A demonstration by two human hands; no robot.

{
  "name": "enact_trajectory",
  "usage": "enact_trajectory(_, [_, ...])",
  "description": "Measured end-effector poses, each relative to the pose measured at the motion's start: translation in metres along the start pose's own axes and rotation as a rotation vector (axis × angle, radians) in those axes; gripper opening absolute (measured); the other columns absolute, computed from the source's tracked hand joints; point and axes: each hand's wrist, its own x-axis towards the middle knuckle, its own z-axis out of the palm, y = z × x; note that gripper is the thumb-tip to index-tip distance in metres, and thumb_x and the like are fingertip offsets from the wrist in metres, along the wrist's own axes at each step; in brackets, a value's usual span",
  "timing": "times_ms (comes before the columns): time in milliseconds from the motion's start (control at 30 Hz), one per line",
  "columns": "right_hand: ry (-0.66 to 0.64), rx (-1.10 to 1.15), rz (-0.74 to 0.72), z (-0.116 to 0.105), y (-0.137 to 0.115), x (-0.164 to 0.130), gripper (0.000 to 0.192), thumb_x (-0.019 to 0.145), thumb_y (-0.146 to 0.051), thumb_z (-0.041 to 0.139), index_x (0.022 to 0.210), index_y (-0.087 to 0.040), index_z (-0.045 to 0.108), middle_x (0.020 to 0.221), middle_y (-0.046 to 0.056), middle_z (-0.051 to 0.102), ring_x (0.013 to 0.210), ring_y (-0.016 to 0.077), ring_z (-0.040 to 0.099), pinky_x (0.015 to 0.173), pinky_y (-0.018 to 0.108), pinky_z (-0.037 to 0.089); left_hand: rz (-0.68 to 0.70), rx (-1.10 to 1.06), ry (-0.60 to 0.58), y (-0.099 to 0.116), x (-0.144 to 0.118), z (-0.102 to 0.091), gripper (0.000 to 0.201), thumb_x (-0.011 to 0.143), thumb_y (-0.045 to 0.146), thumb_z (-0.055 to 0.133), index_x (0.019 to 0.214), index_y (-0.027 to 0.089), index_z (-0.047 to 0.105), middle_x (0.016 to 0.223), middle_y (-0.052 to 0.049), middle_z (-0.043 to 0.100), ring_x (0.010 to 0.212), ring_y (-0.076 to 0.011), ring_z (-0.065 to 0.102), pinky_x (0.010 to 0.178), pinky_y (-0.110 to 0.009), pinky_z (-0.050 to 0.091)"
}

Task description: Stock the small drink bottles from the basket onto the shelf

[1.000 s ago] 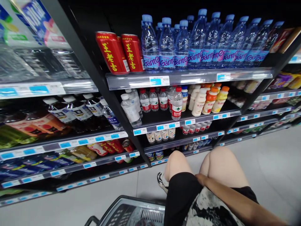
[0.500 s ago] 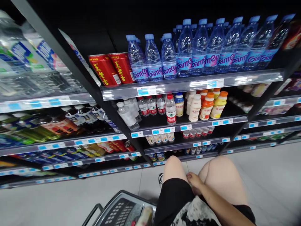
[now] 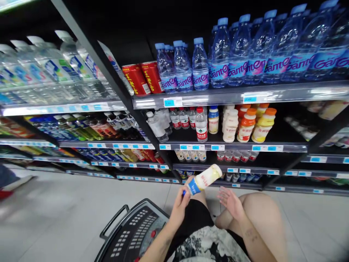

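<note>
My left hand [image 3: 180, 203] grips a yogurt drink bottle [image 3: 205, 179] by its blue cap end. The bottle has a cream body and a blue band, and it tilts with its base up to the right, above my knee. My right hand [image 3: 230, 201] is empty beside it, palm turned inward and fingers spread, close to my other knee. On the shelf ahead stand similar bottles: one with a blue cap [image 3: 213, 120], a white one [image 3: 230, 125], one with an orange label [image 3: 247, 125] and a yellow one [image 3: 263, 125].
A black shopping basket [image 3: 136, 225] with a handle stands on the floor at my left, red-capped items inside. Blue-capped water bottles [image 3: 220, 54] and red cans [image 3: 136, 80] fill the upper shelf. A red-capped water bottle [image 3: 201, 125] stands below. Another person's foot [image 3: 17, 182] shows at far left.
My left hand has come into view with the yogurt drink bottle. My right hand has risen from between my knees and opened. The view has shifted, showing more of the left shelves.
</note>
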Motion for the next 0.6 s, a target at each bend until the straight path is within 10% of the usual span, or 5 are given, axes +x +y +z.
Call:
enact_trajectory(333, [0.186, 0.152, -0.084, 0.013, -0.006, -0.004, 0.053, 0.069, -0.063, 0.083, 0.097, -0.020, 0.072, 0.097, 0.007, 0.077, 0.087, 0.0259, 0.070, 0.067, 0.034, 0.054, 0.263, 0.694, -0.631, 0.037, 0.016, 0.029, 0.032, 0.102, 0.046, 0.038, 0.114, 0.023, 0.055, 0.118, -0.008, 0.062, 0.107, -0.0217, 0.059, 0.100, -0.035, 0.045])
enact_trajectory(467, [0.203, 0.129, -0.062, 0.015, 0.001, 0.008, 0.044, 0.069, -0.050, 0.083, 0.100, -0.022, 0.068, 0.098, 0.005, 0.076, 0.088, 0.0259, 0.069, 0.069, 0.035, 0.054, 0.089, 0.662, -0.350, 0.030, 0.023, 0.039, 0.062, 0.098, 0.053, 0.042, 0.150, 0.020, 0.033, 0.122, -0.013, 0.068, 0.104, -0.0252, 0.068, 0.096, -0.037, 0.050])
enact_trajectory(600, [0.247, 0.048, -0.101, 0.007, 0.013, 0.017, 0.057, 0.066, -0.051, 0.081, 0.112, -0.025, 0.061, 0.102, 0.002, 0.074, 0.094, 0.0271, 0.068, 0.069, 0.034, 0.053, -0.084, 0.827, -0.013, 0.004, 0.034, 0.053, 0.053, 0.098, 0.061, 0.038, 0.102, 0.019, 0.070, 0.092, -0.010, 0.076, 0.093, -0.0271, 0.072, 0.083, -0.034, 0.052])
